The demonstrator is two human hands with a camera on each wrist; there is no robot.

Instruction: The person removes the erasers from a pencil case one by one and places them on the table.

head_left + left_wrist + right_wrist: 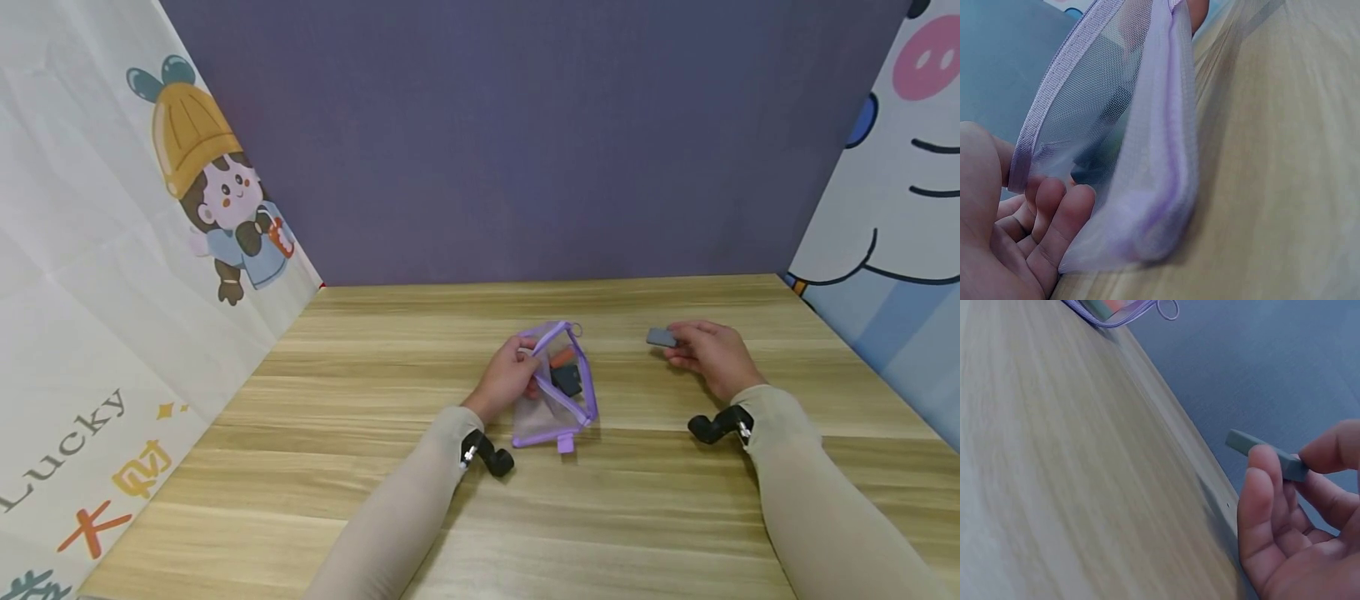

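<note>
Beige sleeves (397, 500) are closest; left hand (504, 379) has a pinch on the edge of a purple-trimmed mesh zip pouch (531, 421) on the wood-grain table (300, 450), long axis roughly front-to-back, gaping mouth facing right. Right hand (712, 358) pinches a flat grey rectangular block (659, 337) well right of it, long axis sideways-ish, free end pointing left.

Purple-trimmed pouch (536, 418), grey block (660, 337)

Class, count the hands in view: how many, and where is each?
2. The left hand holds the purple-edged mesh bag; the right hand pinches a grey piece right of it.
</note>
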